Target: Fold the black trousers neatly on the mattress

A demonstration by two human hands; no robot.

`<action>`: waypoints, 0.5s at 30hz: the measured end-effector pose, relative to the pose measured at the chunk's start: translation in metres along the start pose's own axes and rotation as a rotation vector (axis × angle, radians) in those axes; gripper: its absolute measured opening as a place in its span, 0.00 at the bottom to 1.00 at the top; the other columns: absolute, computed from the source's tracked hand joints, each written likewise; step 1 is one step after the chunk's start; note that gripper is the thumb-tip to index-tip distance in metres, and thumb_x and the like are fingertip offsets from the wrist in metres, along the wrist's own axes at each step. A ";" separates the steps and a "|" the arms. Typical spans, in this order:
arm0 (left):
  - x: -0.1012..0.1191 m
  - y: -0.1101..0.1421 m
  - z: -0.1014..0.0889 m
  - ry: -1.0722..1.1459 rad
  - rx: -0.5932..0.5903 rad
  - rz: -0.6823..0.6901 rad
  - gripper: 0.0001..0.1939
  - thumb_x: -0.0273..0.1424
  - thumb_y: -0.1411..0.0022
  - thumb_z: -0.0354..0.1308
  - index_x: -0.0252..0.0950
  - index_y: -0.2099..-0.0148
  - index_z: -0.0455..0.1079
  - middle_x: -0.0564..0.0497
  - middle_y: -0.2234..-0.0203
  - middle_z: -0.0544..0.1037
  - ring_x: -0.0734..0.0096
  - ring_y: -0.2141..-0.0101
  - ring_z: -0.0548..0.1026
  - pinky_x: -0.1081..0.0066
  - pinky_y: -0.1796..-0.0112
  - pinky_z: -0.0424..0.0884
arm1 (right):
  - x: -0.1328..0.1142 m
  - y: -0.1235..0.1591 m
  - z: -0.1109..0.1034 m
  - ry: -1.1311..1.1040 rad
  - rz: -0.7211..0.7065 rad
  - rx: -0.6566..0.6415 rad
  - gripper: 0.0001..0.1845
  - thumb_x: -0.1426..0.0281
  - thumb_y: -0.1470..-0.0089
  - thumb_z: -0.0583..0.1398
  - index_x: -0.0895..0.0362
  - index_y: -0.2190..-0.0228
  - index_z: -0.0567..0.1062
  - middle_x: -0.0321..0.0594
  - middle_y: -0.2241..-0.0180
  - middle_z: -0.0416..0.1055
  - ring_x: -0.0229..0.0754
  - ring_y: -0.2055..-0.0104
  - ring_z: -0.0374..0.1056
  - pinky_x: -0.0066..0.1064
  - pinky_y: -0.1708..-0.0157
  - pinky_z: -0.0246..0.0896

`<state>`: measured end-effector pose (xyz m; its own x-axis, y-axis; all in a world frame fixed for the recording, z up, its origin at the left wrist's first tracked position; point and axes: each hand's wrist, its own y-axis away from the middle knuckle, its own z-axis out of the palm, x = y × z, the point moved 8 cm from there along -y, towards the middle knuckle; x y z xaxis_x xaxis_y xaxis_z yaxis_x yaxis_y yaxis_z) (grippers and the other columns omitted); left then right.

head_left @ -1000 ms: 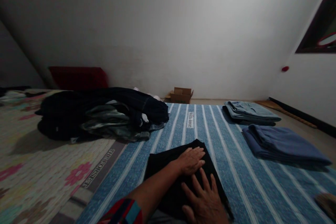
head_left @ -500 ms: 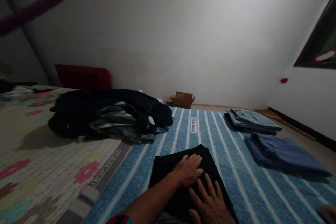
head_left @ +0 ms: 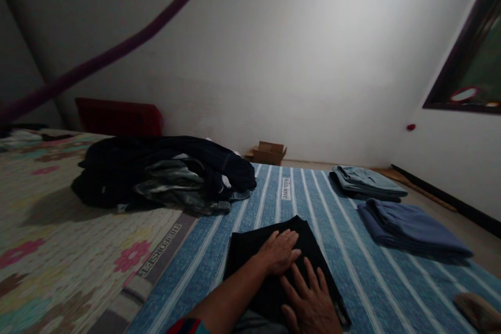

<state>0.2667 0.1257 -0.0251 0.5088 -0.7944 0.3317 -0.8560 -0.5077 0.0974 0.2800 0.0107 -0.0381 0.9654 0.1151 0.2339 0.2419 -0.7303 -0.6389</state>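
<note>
A folded black garment (head_left: 250, 253) lies on the blue striped sheet (head_left: 352, 271) just in front of me. My left hand (head_left: 279, 252) rests flat on its middle, fingers stretched out and close together. My right hand (head_left: 311, 302) lies flat on its near right part, fingers spread, just below the left hand. Neither hand grips anything.
A heap of dark unfolded clothes (head_left: 164, 175) sits at the left, by a floral blanket (head_left: 58, 250). Two folded piles lie at the right: light blue jeans (head_left: 364, 181) and a blue garment (head_left: 410, 224). A cardboard box (head_left: 268, 153) stands by the far wall.
The view has tilted up and shifted slightly. Both hands stay flat on the black garment, hardly moved.
</note>
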 end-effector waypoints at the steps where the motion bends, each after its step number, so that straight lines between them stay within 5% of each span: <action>1: 0.000 0.000 0.000 -0.002 -0.001 -0.001 0.30 0.42 0.33 0.32 0.32 0.34 0.43 0.43 0.36 0.50 0.63 0.37 0.43 0.55 0.41 0.41 | 0.000 0.001 0.001 0.002 0.000 0.001 0.29 0.54 0.50 0.58 0.38 0.46 0.63 0.35 0.45 0.64 0.62 0.45 0.57 0.54 0.52 0.50; 15: -0.004 -0.001 0.001 -0.016 -0.062 -0.022 0.33 0.44 0.34 0.33 0.31 0.33 0.39 0.43 0.36 0.46 0.63 0.36 0.41 0.55 0.40 0.39 | -0.003 0.008 0.021 -0.036 0.002 0.004 0.30 0.53 0.52 0.58 0.37 0.47 0.63 0.37 0.47 0.66 0.64 0.46 0.57 0.58 0.49 0.41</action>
<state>0.2659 0.1293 -0.0279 0.5282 -0.7891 0.3135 -0.8486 -0.5035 0.1623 0.2814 0.0187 -0.0589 0.9688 0.1380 0.2061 0.2403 -0.7278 -0.6423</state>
